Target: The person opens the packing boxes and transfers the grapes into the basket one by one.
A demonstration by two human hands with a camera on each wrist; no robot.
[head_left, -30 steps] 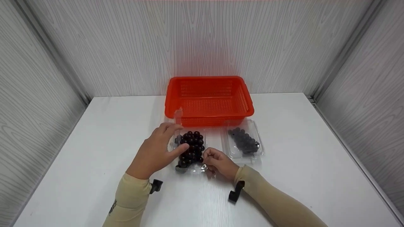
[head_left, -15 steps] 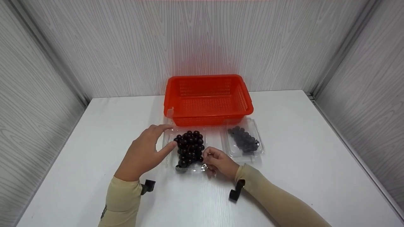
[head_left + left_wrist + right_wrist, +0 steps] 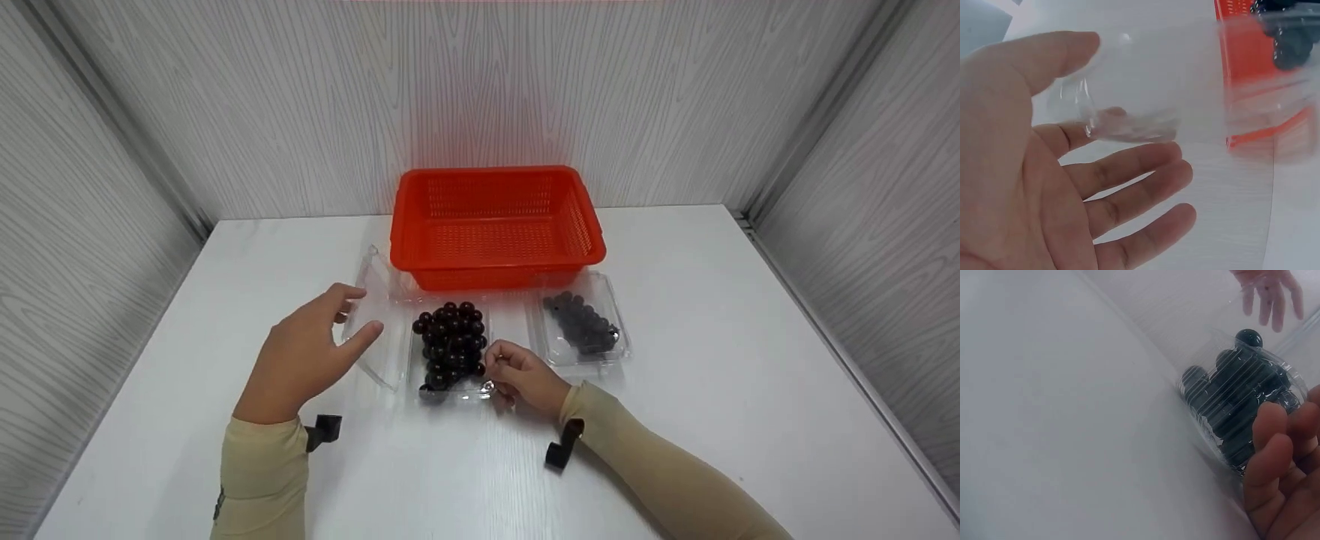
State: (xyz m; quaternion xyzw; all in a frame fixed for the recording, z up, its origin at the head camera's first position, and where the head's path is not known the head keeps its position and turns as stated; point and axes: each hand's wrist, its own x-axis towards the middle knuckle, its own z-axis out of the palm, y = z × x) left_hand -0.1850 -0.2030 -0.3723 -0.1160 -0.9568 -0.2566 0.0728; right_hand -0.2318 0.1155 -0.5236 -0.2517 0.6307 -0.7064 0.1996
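Observation:
A bunch of dark grapes (image 3: 451, 341) lies in a clear plastic clamshell box (image 3: 459, 394) on the white table. Its clear lid (image 3: 384, 337) is swung out to the left and leans at a slant. My left hand (image 3: 304, 356) is at this lid, thumb and fingers spread well apart. In the left wrist view the lid passes between the thumb and the index finger, which shows partly through the plastic. The right hand (image 3: 525, 379) pinches the box's near right corner. The right wrist view shows its curled fingers (image 3: 1272, 422) against the box wall beside the grapes.
Behind the box stands a red plastic basket (image 3: 499, 268) with slotted walls. To the right sits a second clear box (image 3: 556, 358), closed, with a grape bunch (image 3: 581, 322) inside. White wood-grain panels (image 3: 480, 90) bound the table at the back and sides.
My left hand has moved left and slightly down, and the lid has swung left with it, from nearly upright to a low slant. The right hand stays at the box corner.

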